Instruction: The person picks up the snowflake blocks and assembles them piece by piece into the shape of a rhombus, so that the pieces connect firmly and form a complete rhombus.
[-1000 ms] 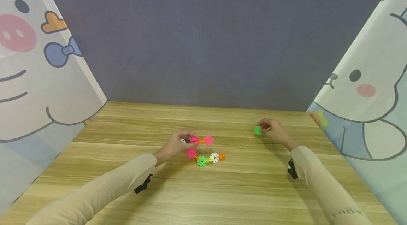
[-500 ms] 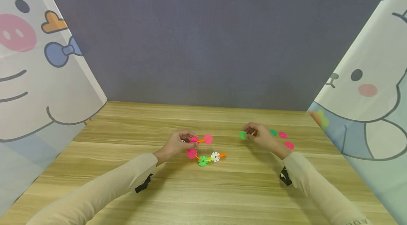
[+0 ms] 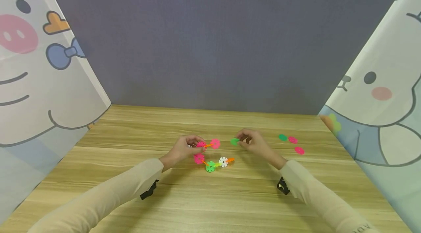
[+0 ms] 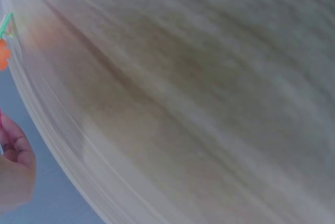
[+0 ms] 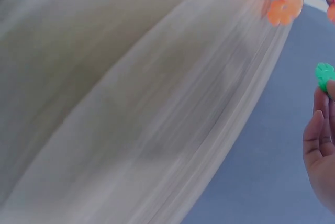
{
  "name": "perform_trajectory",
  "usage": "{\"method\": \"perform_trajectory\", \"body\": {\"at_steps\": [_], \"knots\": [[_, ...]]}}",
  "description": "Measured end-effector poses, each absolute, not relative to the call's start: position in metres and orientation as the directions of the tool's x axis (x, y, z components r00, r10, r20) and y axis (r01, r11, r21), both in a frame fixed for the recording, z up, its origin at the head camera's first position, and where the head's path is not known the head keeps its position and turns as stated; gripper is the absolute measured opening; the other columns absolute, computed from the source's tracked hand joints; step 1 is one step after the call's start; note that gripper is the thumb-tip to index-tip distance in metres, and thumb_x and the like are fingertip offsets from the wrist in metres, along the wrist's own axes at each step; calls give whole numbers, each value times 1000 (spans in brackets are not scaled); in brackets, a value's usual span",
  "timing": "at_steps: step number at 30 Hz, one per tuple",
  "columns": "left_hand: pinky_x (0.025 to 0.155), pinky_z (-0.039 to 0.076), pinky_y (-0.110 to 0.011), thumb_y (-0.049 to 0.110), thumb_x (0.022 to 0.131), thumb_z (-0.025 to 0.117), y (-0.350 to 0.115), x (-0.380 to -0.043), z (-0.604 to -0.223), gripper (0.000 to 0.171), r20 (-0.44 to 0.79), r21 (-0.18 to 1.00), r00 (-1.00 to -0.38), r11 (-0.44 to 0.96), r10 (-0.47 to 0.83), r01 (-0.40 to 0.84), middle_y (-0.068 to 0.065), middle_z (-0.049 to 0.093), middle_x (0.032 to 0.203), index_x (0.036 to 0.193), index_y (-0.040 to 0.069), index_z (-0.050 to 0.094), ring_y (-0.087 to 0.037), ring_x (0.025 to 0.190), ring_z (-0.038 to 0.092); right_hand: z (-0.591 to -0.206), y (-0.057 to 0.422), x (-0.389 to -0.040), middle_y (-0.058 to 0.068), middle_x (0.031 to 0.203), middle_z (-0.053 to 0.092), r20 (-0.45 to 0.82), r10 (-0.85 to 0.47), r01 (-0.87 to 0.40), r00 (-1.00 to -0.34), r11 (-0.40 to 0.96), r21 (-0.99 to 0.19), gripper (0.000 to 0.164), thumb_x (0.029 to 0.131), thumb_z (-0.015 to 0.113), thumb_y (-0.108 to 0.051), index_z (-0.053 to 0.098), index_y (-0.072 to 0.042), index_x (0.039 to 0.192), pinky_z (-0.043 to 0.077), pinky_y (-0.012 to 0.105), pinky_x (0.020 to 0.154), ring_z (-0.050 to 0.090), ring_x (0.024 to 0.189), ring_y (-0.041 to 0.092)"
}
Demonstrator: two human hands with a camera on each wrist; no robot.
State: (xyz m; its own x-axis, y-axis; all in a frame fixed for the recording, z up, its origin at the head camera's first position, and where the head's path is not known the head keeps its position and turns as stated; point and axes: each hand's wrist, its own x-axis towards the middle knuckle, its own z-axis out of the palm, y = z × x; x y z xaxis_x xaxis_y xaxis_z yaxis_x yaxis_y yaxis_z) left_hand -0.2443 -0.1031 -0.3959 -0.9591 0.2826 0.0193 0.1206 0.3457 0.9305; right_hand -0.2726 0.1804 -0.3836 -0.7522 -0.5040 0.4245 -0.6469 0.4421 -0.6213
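Note:
My left hand [image 3: 183, 151] pinches a pink notched plastic disc [image 3: 201, 146] in a curved chain of linked discs. One end of the chain is a pink disc [image 3: 215, 143], joined through an orange disc seen edge-on. Lower in the curve come another pink disc [image 3: 198, 158], a green disc [image 3: 210, 166], a white disc [image 3: 223, 162] and an orange disc [image 3: 231, 159] at the other end. Between thumb and fingers, my right hand [image 3: 256, 144] pinches a single green disc [image 5: 324, 72], a short gap to the right of the chain. A white disc is mostly hidden behind the left hand.
Right of my right hand, a dark green disc [image 3: 283, 137] and two pink discs [image 3: 293, 140] lie loose on the wooden table [image 3: 210, 200]. A dark grey panel [image 3: 210, 42] rises behind the table, with cartoon-printed sheets [image 3: 42, 79] at both sides.
My right hand has carried the green disc leftward toward the chain, uncovering the loose discs at the right. The left hand stays nearly in place while the chain shifts slightly.

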Motion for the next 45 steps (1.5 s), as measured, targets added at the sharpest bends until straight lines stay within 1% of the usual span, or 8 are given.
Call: {"method": "perform_trajectory", "body": {"at_steps": [6, 9, 21, 28, 36, 42, 43, 45], "knots": [[62, 50, -25, 17, 78, 72, -103, -245, -396, 24, 18, 937, -958, 330, 288, 116, -2, 63, 86, 100, 10, 66, -14, 76, 56, -384, 165, -271, 11, 78, 67, 527, -516, -731, -675, 370, -574, 15, 75, 68, 6, 65, 0, 89, 46, 21, 53, 63, 69, 17], [62, 50, -25, 16, 78, 72, -103, -244, -397, 24, 22, 938, -958, 326, 287, 120, -2, 63, 85, 100, 9, 66, -14, 75, 56, -386, 159, -272, 11, 78, 67, 548, -518, -747, -657, 351, -564, 16, 74, 68, 8, 65, 0, 87, 47, 20, 53, 63, 68, 17], [63, 52, -28, 15, 80, 70, -102, -245, -397, 22, 6, 942, -962, 322, 274, 97, -3, 64, 86, 100, 9, 65, -13, 75, 58, -387, 147, -266, 10, 81, 67, 510, -514, -713, -689, 357, -603, 15, 76, 68, 5, 65, -1, 89, 47, 23, 55, 62, 71, 20], [64, 52, -30, 14, 81, 69, -100, -244, -397, 22, -6, 948, -964, 310, 266, 79, -6, 64, 88, 102, 9, 63, -13, 76, 59, -389, 143, -264, 7, 80, 67, 526, -476, -707, -705, 413, -574, 15, 74, 68, 6, 65, -1, 87, 47, 24, 55, 60, 71, 14], [63, 51, -29, 14, 83, 67, -100, -244, -398, 32, -26, 962, -952, 268, 304, 59, -6, 66, 91, 113, 11, 60, -12, 72, 62, -392, 138, -264, 3, 78, 66, 559, -449, -717, -697, 430, -548, 16, 72, 69, 6, 63, -5, 83, 48, 26, 55, 60, 70, 12], [71, 55, -32, 7, 84, 64, -102, -243, -397, 40, -12, 975, -935, 213, 355, 68, -15, 66, 98, 123, 7, 55, -31, 89, 65, -394, 136, -263, 4, 78, 66, 583, -436, -728, -685, 424, -538, 16, 71, 69, 6, 62, -5, 81, 50, 27, 55, 62, 70, 14], [72, 55, -32, 7, 84, 64, -102, -243, -398, 41, -9, 974, -933, 213, 360, 72, -16, 66, 100, 124, 7, 54, -32, 90, 64, -394, 136, -264, 5, 78, 66, 587, -435, -730, -683, 424, -536, 16, 71, 69, 6, 62, -5, 81, 50, 27, 55, 62, 70, 14], [72, 55, -32, 8, 84, 65, -102, -243, -398, 42, -10, 971, -928, 225, 372, 80, -19, 65, 102, 125, 9, 54, -27, 86, 66, -395, 135, -264, 5, 78, 66, 587, -434, -730, -683, 425, -536, 16, 71, 69, 6, 62, -5, 81, 51, 28, 56, 61, 70, 14]]}}
